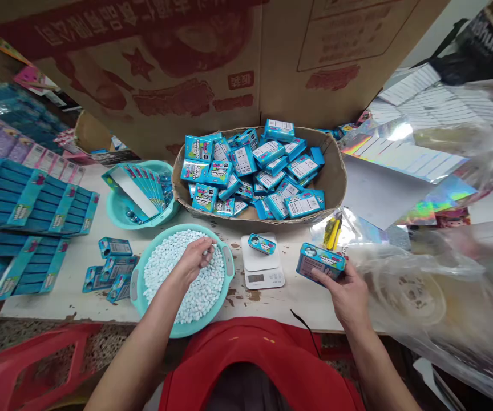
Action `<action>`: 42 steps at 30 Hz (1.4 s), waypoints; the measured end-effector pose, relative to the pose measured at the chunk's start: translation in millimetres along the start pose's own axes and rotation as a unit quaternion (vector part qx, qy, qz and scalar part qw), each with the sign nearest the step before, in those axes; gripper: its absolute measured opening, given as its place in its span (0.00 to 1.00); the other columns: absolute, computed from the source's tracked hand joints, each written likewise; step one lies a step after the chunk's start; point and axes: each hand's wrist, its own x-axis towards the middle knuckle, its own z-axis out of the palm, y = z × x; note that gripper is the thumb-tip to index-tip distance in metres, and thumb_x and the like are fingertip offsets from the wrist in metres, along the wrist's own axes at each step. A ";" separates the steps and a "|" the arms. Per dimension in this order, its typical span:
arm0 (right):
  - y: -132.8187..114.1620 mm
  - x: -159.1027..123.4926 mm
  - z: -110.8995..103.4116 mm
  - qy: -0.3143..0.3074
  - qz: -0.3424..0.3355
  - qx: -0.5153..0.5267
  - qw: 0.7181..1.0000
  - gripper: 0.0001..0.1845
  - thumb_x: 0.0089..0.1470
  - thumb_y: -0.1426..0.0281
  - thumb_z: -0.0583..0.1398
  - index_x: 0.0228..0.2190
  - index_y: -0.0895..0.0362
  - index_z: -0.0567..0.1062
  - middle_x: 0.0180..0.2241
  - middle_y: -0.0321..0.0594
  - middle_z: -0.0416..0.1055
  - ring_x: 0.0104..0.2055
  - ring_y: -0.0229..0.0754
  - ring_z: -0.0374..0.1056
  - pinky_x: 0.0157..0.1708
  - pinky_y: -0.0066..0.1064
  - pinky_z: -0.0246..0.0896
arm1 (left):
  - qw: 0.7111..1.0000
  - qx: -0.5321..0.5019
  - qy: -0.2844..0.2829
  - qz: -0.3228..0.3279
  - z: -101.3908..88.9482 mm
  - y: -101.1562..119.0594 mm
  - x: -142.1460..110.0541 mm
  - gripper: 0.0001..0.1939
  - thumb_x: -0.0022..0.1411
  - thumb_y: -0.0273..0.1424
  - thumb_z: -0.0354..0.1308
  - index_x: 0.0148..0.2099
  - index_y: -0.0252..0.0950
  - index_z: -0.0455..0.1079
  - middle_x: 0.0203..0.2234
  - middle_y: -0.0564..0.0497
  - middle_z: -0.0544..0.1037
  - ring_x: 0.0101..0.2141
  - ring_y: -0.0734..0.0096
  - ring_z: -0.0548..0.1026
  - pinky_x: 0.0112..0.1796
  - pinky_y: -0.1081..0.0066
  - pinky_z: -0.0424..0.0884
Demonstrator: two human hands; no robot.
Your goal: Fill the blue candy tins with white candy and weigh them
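Observation:
My left hand (195, 258) rests in a teal bowl (138, 288) heaped with small white candies (173, 268), fingers pinched together on some of them. To the right of the scale, my right hand (346, 291) grips a small blue candy box (320, 262) with its end open and white candies showing inside. A white kitchen scale (263, 268) stands between the hands, and another small blue box (262, 244) lies on its platform.
A cardboard basket (336, 177) behind the scale holds several filled blue boxes. A second teal bowl (120, 211) holds flat cartons. Flat blue cartons (28, 205) lie at left, empty boxes (113, 268) nearby. Plastic bags (421, 291) and holographic sheets (435, 194) crowd the right. Cardboard wall behind.

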 end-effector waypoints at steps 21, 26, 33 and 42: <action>-1.8 -4.3 6.4 -0.016 0.034 0.005 0.999 0.25 0.30 0.60 0.71 0.33 0.57 0.75 0.32 0.41 0.78 0.36 0.48 0.73 0.41 0.43 0.69 | 0.808 0.547 -0.085 0.202 69.9 1.8 22.8 0.09 0.53 0.23 0.54 0.38 0.38 0.71 0.29 0.52 0.75 0.32 0.68 0.71 0.33 0.73 0.62; 8.1 -0.1 4.4 -0.012 0.054 0.035 0.998 0.27 0.28 0.60 0.71 0.34 0.57 0.75 0.34 0.40 0.78 0.37 0.47 0.72 0.43 0.42 0.69 | 0.778 0.567 -0.091 0.256 84.0 3.2 32.9 0.15 0.56 0.21 0.50 0.42 0.38 0.72 0.36 0.50 0.77 0.38 0.67 0.73 0.38 0.72 0.64; -3.6 -0.2 10.1 -0.018 0.075 0.016 0.997 0.30 0.26 0.58 0.70 0.34 0.58 0.74 0.33 0.40 0.77 0.37 0.48 0.71 0.41 0.39 0.68 | 0.688 0.677 -0.122 0.233 88.5 -6.2 24.9 0.11 0.63 0.29 0.49 0.41 0.36 0.72 0.36 0.44 0.77 0.37 0.61 0.75 0.35 0.69 0.66; 13.6 1.0 64.4 -0.058 0.046 -0.129 0.989 0.32 0.22 0.54 0.69 0.31 0.57 0.72 0.27 0.38 0.72 0.30 0.47 0.67 0.29 0.35 0.64 | 0.722 0.659 0.065 0.199 28.2 18.8 -25.0 0.12 0.64 0.38 0.49 0.43 0.42 0.71 0.38 0.50 0.78 0.38 0.64 0.75 0.33 0.72 0.64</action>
